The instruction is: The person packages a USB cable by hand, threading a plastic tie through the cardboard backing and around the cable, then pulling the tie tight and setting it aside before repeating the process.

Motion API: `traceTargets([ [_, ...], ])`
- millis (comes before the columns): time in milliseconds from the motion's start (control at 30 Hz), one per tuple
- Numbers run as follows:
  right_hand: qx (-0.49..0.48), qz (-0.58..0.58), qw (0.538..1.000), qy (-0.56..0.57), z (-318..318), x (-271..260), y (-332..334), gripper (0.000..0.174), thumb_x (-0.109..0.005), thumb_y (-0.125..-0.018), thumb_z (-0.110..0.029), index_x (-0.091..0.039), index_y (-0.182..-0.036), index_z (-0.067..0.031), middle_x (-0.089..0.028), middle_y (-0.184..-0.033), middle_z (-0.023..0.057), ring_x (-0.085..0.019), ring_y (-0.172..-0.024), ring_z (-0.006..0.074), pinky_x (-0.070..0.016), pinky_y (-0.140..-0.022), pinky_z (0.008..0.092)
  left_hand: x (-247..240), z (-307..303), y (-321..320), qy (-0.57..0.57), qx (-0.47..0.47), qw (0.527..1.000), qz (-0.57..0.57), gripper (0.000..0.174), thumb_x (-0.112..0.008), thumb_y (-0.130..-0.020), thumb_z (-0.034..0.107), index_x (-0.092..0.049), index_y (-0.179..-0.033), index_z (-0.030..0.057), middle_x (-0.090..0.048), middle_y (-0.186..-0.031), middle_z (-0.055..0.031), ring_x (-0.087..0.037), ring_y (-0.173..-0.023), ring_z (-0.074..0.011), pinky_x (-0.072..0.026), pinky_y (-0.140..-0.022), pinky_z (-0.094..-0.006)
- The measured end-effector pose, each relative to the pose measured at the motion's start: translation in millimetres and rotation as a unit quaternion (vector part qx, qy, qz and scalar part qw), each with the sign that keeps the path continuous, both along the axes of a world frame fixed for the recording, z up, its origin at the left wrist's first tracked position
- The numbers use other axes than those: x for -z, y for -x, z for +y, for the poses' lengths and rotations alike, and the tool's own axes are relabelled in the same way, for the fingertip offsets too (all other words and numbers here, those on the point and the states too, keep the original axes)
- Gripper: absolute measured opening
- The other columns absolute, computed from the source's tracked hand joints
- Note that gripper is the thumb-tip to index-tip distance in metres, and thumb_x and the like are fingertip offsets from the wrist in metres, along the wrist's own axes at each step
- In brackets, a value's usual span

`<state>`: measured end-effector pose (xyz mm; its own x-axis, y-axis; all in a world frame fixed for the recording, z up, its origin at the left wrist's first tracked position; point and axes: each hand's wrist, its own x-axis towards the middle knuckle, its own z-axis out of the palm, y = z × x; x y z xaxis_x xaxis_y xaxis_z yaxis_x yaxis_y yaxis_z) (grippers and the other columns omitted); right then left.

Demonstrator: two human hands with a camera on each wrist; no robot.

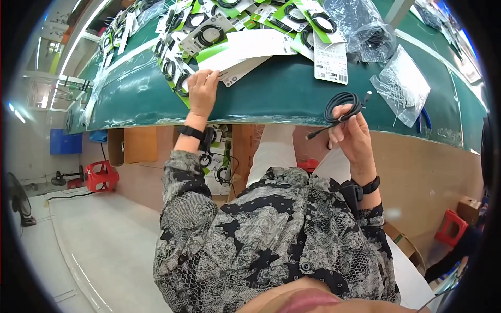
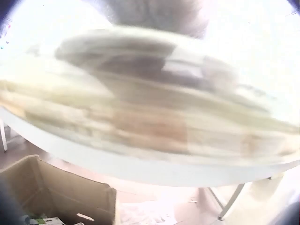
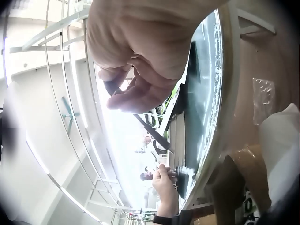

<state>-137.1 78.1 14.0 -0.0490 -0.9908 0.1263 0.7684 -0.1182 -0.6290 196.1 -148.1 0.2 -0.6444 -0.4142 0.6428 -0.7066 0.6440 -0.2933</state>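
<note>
My right hand (image 1: 355, 130) grips a coiled black cable (image 1: 342, 104) above the table's front edge, the loops bundled and both plug ends sticking out. In the right wrist view the fingers of this right hand (image 3: 136, 70) pinch the cable, with one plug (image 3: 161, 140) hanging down. My left hand (image 1: 202, 94) reaches over the table, fingertips right at the left end of some white cardboard cards (image 1: 245, 49). I cannot tell whether it pinches a card. Blur hides its fingers in the left wrist view.
Many packaged cables on green and white cards (image 1: 209, 34) pile up at the back of the green table (image 1: 282, 94). At the right lie a clear bag of white ties (image 1: 404, 86) and clear plastic bags (image 1: 365, 31). An open carton (image 2: 70, 192) stands below the table.
</note>
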Motion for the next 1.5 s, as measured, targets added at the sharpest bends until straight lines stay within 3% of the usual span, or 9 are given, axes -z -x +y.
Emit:
traceTargets([
  [100, -0.009, 0.023, 0.999, -0.026, -2, 0, -5, 0.035, -0.054, -0.095, -0.018, -0.046, -0.125, -0.0020, -0.053, -0.106, 0.0092, -0.052, -0.066, 0.0109, -0.0475, -0.052, 0.0238, 9, 21, 17, -0.602, -0.138, 0.694, 0.369, 0.024, -0.062, -0.090, 0.030, -0.061, -0.099, 0.0079, -0.064, -0.095, -0.0080, -0.062, -0.086, -0.0175, -0.0497, -0.069, -0.0330],
  [133, -0.014, 0.037, 0.998, -0.043, -3, 0, -6, 0.033, -0.054, -0.095, -0.015, -0.046, -0.124, -0.0023, -0.053, -0.107, 0.0099, -0.053, -0.066, 0.0116, -0.0474, -0.051, 0.0233, 13, 17, 21, -0.600, -0.138, 0.695, 0.371, 0.024, -0.062, -0.090, 0.030, -0.061, -0.099, 0.0079, -0.064, -0.095, -0.0080, -0.062, -0.086, -0.0175, -0.0497, -0.069, -0.0330],
  [233, -0.018, 0.088, 0.994, -0.069, -2, -8, -12, 0.029, -0.054, -0.094, -0.010, -0.048, -0.121, -0.0025, -0.055, -0.104, 0.0102, -0.054, -0.066, 0.0123, -0.0465, -0.051, 0.0215, 32, -9, 32, -0.705, 0.013, 0.256, 0.662, 0.033, -0.060, -0.091, 0.036, -0.058, -0.099, 0.0043, -0.063, -0.094, -0.0103, -0.063, -0.079, -0.0166, -0.0516, -0.058, -0.0236],
  [533, 0.106, 0.522, 0.843, -0.070, 3, -25, -17, 0.018, -0.061, -0.083, -0.002, -0.059, -0.100, -0.0015, -0.063, -0.087, 0.0058, -0.056, -0.067, 0.0141, -0.0468, -0.055, 0.0263, 29, 29, 45, -0.653, 0.005, 0.305, 0.693, 0.032, -0.058, -0.093, 0.026, -0.054, -0.109, -0.0012, -0.063, -0.095, -0.0113, -0.064, -0.085, -0.0218, -0.0538, -0.066, -0.0268],
  [767, 0.231, 0.685, 0.684, 0.098, -35, -45, -55, 0.014, -0.065, -0.080, -0.008, -0.057, -0.089, 0.0003, -0.061, -0.084, 0.0162, -0.060, -0.073, 0.0327, -0.0476, -0.063, 0.0359, 14, 136, 101, -0.606, 0.116, 0.526, 0.585, 0.025, -0.053, -0.095, 0.012, -0.055, -0.116, -0.0002, -0.064, -0.104, -0.0099, -0.064, -0.087, -0.0172, -0.0547, -0.071, -0.0299],
  [900, 0.199, 0.715, 0.668, 0.057, -47, -31, -63, 0.013, -0.063, -0.082, -0.008, -0.058, -0.091, -0.0004, -0.062, -0.080, 0.0162, -0.062, -0.073, 0.0324, -0.0482, -0.062, 0.0371, 19, 168, 138, -0.643, 0.206, 0.372, 0.638, 0.024, -0.054, -0.095, 0.011, -0.055, -0.115, -0.0001, -0.064, -0.102, -0.0079, -0.064, -0.083, -0.0141, -0.0548, -0.071, -0.0265],
  [1200, 0.166, 0.670, 0.724, 0.008, -52, -31, -21, 0.011, -0.060, -0.083, -0.005, -0.065, -0.093, -0.0054, -0.065, -0.088, 0.0114, -0.062, -0.078, 0.0292, -0.0511, -0.071, 0.0353, 32, 169, 139, -0.703, 0.138, 0.314, 0.622, 0.025, -0.056, -0.094, 0.012, -0.055, -0.117, 0.0029, -0.061, -0.106, -0.0038, -0.059, -0.091, -0.0092, -0.0499, -0.076, -0.0243],
  [1300, 0.267, 0.748, 0.577, 0.191, -72, -35, 2, 0.012, -0.061, -0.082, -0.003, -0.067, -0.092, -0.0075, -0.065, -0.093, 0.0074, -0.061, -0.082, 0.0268, -0.0512, -0.075, 0.0320, 37, 174, 137, -0.708, 0.144, 0.388, 0.573, 0.026, -0.056, -0.094, 0.012, -0.054, -0.118, 0.0028, -0.059, -0.108, -0.0029, -0.056, -0.097, -0.0087, -0.0468, -0.080, -0.0241],
  [1500, 0.066, 0.723, 0.642, 0.247, -79, -25, 5, 0.008, -0.062, -0.083, -0.005, -0.062, -0.090, -0.0066, -0.063, -0.091, 0.0077, -0.061, -0.081, 0.0260, -0.0500, -0.073, 0.0332, 25, 191, 136, -0.714, 0.150, 0.366, 0.578, 0.030, -0.056, -0.094, 0.012, -0.051, -0.121, 0.0018, -0.059, -0.109, -0.0029, -0.056, -0.097, -0.0092, -0.0462, -0.083, -0.0240],
])
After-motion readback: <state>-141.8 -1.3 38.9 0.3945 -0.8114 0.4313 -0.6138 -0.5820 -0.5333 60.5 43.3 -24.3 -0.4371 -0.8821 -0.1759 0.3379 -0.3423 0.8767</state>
